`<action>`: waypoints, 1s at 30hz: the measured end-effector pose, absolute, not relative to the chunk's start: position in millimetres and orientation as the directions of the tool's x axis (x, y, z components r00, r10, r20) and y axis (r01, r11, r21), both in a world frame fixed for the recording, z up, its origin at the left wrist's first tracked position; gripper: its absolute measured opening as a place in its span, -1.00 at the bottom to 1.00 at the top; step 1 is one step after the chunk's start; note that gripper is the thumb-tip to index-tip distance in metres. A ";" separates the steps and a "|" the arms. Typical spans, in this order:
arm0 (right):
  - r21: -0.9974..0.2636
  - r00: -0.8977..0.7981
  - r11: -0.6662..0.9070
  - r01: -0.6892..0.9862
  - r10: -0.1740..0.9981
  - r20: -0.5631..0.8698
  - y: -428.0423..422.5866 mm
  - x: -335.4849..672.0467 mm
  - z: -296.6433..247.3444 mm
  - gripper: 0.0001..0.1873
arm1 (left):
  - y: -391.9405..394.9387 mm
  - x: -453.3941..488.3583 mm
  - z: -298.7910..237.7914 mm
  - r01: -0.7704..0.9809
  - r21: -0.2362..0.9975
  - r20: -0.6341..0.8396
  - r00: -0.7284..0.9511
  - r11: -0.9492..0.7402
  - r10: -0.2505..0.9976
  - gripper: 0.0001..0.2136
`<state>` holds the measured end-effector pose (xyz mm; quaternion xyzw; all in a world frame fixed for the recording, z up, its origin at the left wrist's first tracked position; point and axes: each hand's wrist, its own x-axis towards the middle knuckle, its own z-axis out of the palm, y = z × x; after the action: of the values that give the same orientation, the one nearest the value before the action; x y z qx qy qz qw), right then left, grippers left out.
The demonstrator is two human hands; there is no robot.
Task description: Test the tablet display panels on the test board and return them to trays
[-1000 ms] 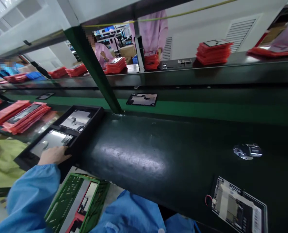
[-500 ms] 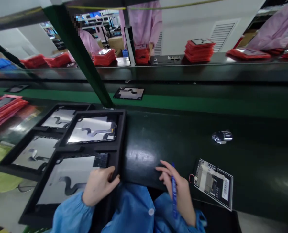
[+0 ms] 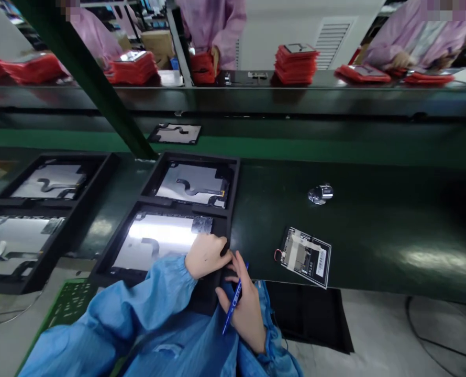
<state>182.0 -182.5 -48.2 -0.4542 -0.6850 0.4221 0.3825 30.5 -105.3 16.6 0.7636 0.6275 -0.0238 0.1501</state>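
Left hand [image 3: 206, 256] curled on rim of black foam tray [image 3: 229, 230], firmness of grip unclear. Silver panel [image 3: 158, 235] in compartment just ahead of it. Right hand [image 3: 244, 309] pinching blue pen [image 3: 236, 299], tip angled away from panel; good, keep it clear. Circuit-board card [image 3: 306, 256] farther right on tabletop [image 3: 374, 230].
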 end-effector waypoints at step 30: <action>-0.869 -0.247 0.180 0.462 0.966 0.069 -141.0 162.4 -19.5 0.03 | -45.6 -89.2 28.2 0.954 0.081 -0.082 0.296 -0.290 0.952 -0.65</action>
<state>162.4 -141.0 -19.5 -0.5156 -0.6924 0.3798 0.3323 -89.2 -45.6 28.2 0.8030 0.5932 -0.0090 0.0571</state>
